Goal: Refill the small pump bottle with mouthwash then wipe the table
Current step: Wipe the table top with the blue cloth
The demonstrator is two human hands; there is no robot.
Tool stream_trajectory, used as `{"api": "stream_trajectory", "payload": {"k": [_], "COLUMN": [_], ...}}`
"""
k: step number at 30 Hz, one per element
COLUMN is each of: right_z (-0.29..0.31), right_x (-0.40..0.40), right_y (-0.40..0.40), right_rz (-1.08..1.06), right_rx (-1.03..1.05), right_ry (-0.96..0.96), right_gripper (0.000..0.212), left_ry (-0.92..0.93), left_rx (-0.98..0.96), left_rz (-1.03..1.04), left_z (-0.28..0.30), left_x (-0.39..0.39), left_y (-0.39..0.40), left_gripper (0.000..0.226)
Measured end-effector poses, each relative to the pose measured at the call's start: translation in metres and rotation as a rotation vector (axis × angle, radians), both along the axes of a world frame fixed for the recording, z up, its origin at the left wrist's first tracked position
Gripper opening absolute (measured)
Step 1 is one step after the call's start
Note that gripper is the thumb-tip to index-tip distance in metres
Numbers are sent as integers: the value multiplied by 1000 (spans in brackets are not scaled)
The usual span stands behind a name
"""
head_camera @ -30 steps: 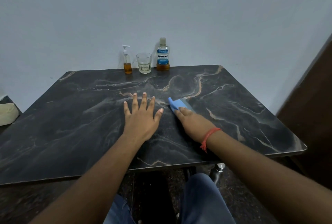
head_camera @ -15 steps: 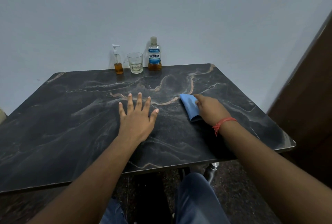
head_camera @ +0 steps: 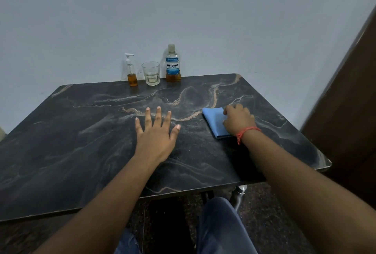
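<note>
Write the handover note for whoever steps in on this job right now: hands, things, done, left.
Left hand: flat on the table, fingers spread, holding nothing.
Right hand: pressing the folded blue cloth onto the table's right side.
Along the far edge by the wall, left to right: pump bottle with pump on and amber liquid low in it, empty glass, capped mouthwash bottle.
Done: refill appears finished, bottles closed and set aside.
Left: wiping is under way; cover the remaining tabletop with the cloth.
</note>
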State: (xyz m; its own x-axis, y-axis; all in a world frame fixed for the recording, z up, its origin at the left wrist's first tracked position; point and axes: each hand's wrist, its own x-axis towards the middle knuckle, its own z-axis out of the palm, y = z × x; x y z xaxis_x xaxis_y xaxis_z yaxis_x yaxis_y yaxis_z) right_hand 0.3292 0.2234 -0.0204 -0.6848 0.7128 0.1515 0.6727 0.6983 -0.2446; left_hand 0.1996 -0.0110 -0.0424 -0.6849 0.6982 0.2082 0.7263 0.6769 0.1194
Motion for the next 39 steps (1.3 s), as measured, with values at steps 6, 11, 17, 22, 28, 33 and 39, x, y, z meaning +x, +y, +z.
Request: {"api": "stream_trajectory", "payload": {"k": [6,11,17,22,28,33,39], "right_z": [-11,-25,-26,-17,-25,-28,-27], "right_x": [-18,-23,-16,-2,-3,-13,-21], "right_y": [-16,-7,-9,7,-3,-10,-13], "right_rz": [397,283,405,252,345,370,357], "right_rx": [64,60,62,50,103,73,59], "right_ry": [-140,-212,-163,-155,-195,-152,-91], "right_gripper": [62,56,56,55,60,63,63], "left_ry": [4,11,11,0,-3,7,13], "left_rx": [-8,2,-12,-11,-21,-19,-11], "left_rz": [-5,-9,-8,-21,-41,-39,-38], "left_z": [-1,0,-1,-2,-3,-1,0], "left_x": [4,3,0,3,14,14,11], "left_y": [6,6,7,11,20,19,15], "left_gripper": [70,70,71,71,75,72,74]}}
